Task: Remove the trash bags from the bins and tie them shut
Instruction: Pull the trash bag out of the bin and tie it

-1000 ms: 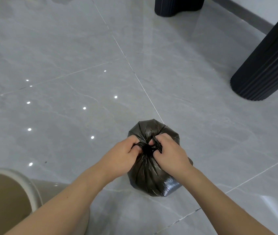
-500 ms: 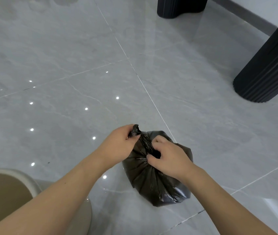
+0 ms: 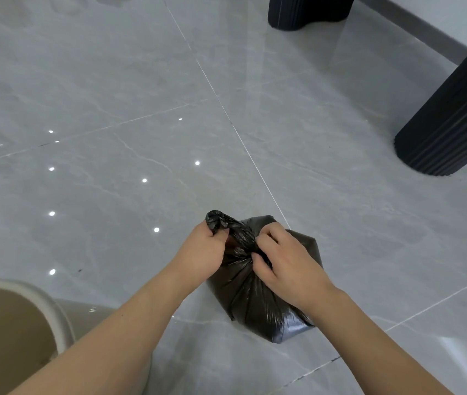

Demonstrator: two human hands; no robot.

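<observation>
Small black plastic trash bag [image 3: 258,303], full and crinkled, sitting on glossy grey marble-look tiled floor [image 3: 112,81], out of any bin, just past a thin pale grout line that runs diagonally up the floor. Neck of bag gathered into a twisted tail [image 3: 228,225] pulled up and to the left. Left hand [image 3: 200,252] closed in a fist around the end of that tail, fingers curled tight on the plastic. Right hand [image 3: 286,263] on top of the bag at the base of the tail, fingers [image 3: 266,243] bent and pinching the gathered plastic there. Whether a finished knot exists under the hands: cannot tell. Both forearms bare, reaching in from the lower edge of view. Round beige plastic bin [image 3: 55,315] at lower left corner, unlined interior visible, partly hidden behind left forearm, near but apart from the bag. Two black ribbed furniture bases standing on the floor: one [image 3: 451,118] at right edge, one [image 3: 309,12] at top edge, both well apart from the bag. Small bright light reflections scattered on the tiles left of centre.
</observation>
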